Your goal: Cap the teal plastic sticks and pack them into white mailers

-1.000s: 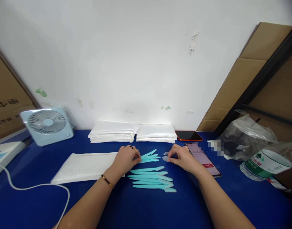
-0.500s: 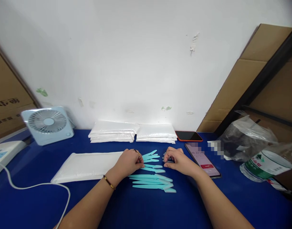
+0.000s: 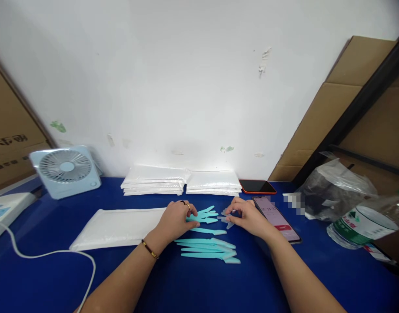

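Several turquoise eyebrow razors [image 3: 207, 247] lie on the blue table, their blade ends pointing right. My left hand [image 3: 178, 218] is over the handles of the upper group, thumb and fingers curled around a turquoise razor [image 3: 208, 220]; its handle end is partly hidden by the fingers. A single razor [image 3: 212, 231] lies just below my thumb. Across from it, my right hand [image 3: 247, 217] has thumb and fingertips closed on a small clear plastic piece, like a blade cap. More clear caps [image 3: 223, 218] lie under and beside these fingertips.
A flat white padded packet [image 3: 121, 228] lies left of my left hand. Stacks of white packets [image 3: 214, 181] stand against the wall. Two phones [image 3: 277, 219] lie at the right, near a plastic bag [image 3: 336, 189] and a bottle [image 3: 359, 226]. A fan [image 3: 65, 169] and a white cable [image 3: 52, 252] are at left.
My left hand has shifted slightly up toward the upper razors, and one razor has moved from the middle pair toward that group. My right hand has shifted slightly right, revealing more clear caps.
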`<control>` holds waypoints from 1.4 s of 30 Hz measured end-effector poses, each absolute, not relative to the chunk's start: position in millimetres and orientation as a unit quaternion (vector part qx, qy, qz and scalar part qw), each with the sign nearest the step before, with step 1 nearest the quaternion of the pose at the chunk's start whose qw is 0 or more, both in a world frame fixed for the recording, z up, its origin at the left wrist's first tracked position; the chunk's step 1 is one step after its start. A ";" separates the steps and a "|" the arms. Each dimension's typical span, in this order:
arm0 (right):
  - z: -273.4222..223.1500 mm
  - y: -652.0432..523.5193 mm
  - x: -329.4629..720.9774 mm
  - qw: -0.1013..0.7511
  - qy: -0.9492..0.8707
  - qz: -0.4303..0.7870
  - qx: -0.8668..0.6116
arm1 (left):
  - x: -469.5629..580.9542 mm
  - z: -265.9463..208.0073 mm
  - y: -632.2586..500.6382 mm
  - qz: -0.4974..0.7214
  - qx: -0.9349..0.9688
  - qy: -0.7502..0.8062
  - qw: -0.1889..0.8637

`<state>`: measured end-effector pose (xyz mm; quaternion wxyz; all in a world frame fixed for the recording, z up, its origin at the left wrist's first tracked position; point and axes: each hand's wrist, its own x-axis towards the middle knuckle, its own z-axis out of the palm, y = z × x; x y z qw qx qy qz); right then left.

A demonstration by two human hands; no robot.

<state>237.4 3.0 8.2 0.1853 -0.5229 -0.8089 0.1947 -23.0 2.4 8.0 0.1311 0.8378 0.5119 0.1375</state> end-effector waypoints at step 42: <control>16.0 -3.7 238.9 0.148 -0.816 0.195 -0.524 | -18.7 12.5 -6.2 0.087 0.855 0.489 0.149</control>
